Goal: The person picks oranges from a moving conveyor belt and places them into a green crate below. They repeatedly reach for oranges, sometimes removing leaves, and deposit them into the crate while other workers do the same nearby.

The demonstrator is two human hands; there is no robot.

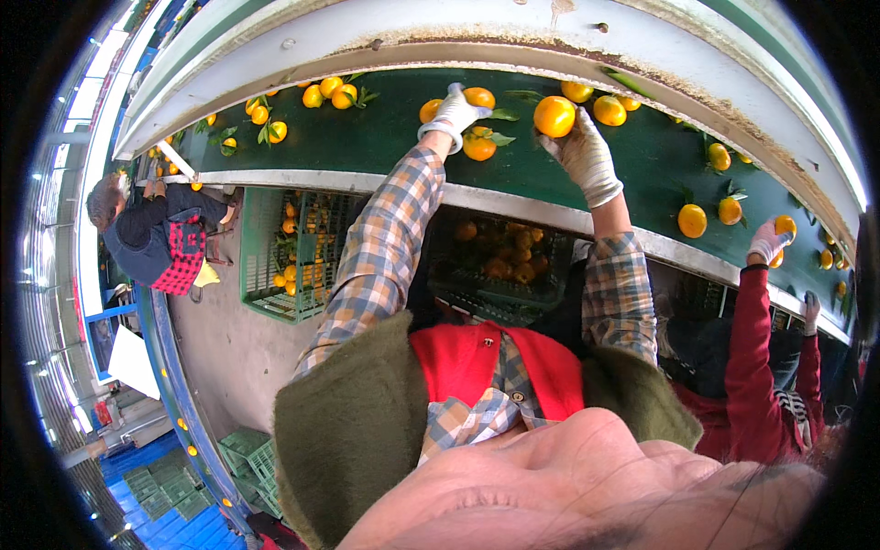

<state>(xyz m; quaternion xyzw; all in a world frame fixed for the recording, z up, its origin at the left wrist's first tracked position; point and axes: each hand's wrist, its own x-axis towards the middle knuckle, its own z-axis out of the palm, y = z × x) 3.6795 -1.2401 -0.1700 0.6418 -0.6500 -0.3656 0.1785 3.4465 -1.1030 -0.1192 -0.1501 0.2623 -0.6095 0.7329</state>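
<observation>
My left hand (456,114), in a white glove, reaches over the green conveyor belt (385,148) with its fingers and thumb around a mandarin orange (480,97). Another mandarin (431,110) lies just left of that hand, and a leafy mandarin (478,146) sits just below it. In my gloved right hand (586,159) is a large mandarin (554,117), held above the belt; the palm side is partly hidden. Beyond it, mandarins (609,111) rest along the belt's far side, near a loose green leaf (526,95).
A rusty white metal rail (440,51) borders the belt's far side; a pale ledge (481,194) runs along the near side. Green crates (253,258) of mandarins stand below. At right, a co-worker's gloved hand (767,240) holds a mandarin. Another person (155,234) bends at far left.
</observation>
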